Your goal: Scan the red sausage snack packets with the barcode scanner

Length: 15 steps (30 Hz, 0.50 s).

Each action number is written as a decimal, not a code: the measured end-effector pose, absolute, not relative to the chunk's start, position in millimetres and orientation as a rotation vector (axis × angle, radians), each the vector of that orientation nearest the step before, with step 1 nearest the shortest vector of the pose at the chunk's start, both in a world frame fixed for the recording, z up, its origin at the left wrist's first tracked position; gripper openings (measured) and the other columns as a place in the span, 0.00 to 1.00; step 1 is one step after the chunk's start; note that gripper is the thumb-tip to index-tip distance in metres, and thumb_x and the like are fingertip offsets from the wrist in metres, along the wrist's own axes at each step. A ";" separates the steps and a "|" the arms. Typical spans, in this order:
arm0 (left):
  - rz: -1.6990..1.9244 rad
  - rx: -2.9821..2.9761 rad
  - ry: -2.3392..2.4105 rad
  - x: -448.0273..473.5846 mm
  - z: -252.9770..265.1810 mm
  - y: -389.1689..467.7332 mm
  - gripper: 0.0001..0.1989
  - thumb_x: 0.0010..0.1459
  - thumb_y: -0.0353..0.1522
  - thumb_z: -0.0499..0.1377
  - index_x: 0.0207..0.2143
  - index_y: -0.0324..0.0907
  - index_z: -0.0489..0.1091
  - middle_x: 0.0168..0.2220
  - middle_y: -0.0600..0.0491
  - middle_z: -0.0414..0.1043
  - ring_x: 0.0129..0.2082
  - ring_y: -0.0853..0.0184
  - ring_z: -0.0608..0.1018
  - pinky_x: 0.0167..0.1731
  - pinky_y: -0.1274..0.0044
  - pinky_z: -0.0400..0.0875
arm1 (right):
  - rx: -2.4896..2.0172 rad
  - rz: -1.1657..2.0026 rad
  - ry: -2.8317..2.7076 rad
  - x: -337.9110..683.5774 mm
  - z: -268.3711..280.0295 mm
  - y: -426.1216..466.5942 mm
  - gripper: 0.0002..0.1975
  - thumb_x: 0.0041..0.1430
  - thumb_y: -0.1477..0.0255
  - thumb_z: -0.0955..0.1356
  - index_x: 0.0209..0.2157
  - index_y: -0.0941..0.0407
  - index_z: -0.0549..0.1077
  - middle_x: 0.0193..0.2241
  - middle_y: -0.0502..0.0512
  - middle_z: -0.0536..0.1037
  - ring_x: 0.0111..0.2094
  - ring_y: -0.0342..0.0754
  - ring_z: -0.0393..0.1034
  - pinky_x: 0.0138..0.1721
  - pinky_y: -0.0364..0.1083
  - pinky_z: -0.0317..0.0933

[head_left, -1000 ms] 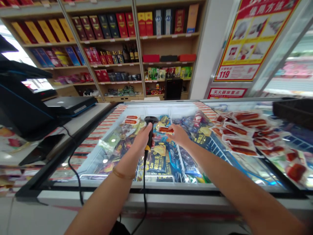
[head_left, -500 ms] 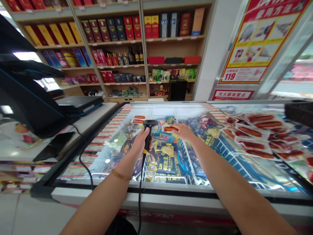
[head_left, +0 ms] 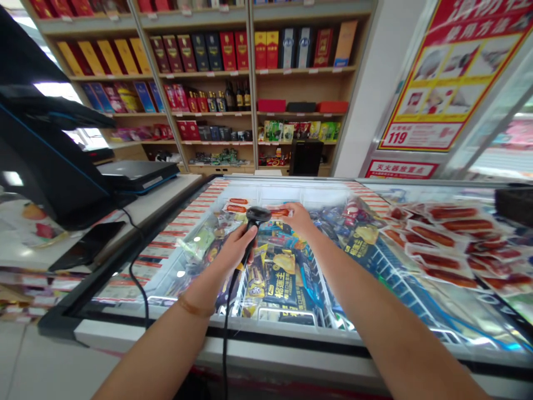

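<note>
My left hand [head_left: 239,244] is wrapped round the handle of a black corded barcode scanner [head_left: 257,215], its head tilted up over the chest freezer. In my right hand [head_left: 297,217] is a packaged sausage [head_left: 278,213], pinched at its right end by the fingers. The sausage's left end sits right beside the scanner's head; I cannot tell whether they touch. Two more packaged sausages [head_left: 236,209] lie just left of the scanner on the freezer's glass top. Under the glass are several colourful ice-cream packs [head_left: 281,278] in white wire baskets.
A pile of packaged sausages [head_left: 441,236] lies on the freezer's right side. At left, a counter bears a flat scale [head_left: 139,173], a dark screen stand [head_left: 45,166] and a black phone-like slab [head_left: 85,244]. The scanner's cable [head_left: 225,339] hangs over the front edge. Shelves of boxes stand behind.
My right hand has moved the sausage left and slightly up, closer to the scanner's head. The scanner has turned a little in my left hand. The view has shifted slightly.
</note>
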<state>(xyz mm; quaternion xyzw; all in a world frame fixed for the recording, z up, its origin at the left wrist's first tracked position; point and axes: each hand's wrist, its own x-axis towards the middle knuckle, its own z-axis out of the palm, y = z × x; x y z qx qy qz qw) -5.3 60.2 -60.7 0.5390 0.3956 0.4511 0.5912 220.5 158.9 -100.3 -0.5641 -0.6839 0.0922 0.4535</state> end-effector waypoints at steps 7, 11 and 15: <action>1.144 1.205 0.936 -20.7 -51.0 55.9 0.24 0.49 0.50 0.65 0.39 0.41 0.68 0.21 0.57 0.68 0.12 0.74 0.67 0.11 0.82 0.56 | -1.293 0.274 -1.513 215.0 -110.9 166.7 0.17 0.48 0.74 0.67 0.42 0.56 0.78 0.41 0.58 0.78 0.42 0.52 0.72 0.48 0.53 0.66; 1.199 1.206 0.891 -15.5 -50.6 49.8 0.26 0.50 0.51 0.64 0.43 0.41 0.68 0.22 0.58 0.68 0.12 0.75 0.66 0.12 0.81 0.59 | -1.270 0.341 -1.401 220.2 -114.1 172.6 0.18 0.47 0.72 0.68 0.43 0.56 0.78 0.39 0.57 0.79 0.40 0.52 0.73 0.46 0.53 0.67; 1.214 1.177 0.883 -11.9 -50.4 45.5 0.27 0.51 0.51 0.63 0.44 0.41 0.67 0.23 0.58 0.67 0.12 0.75 0.65 0.12 0.81 0.59 | -1.232 0.363 -1.381 219.0 -115.3 176.1 0.19 0.48 0.72 0.68 0.44 0.55 0.77 0.41 0.57 0.80 0.41 0.52 0.74 0.46 0.53 0.68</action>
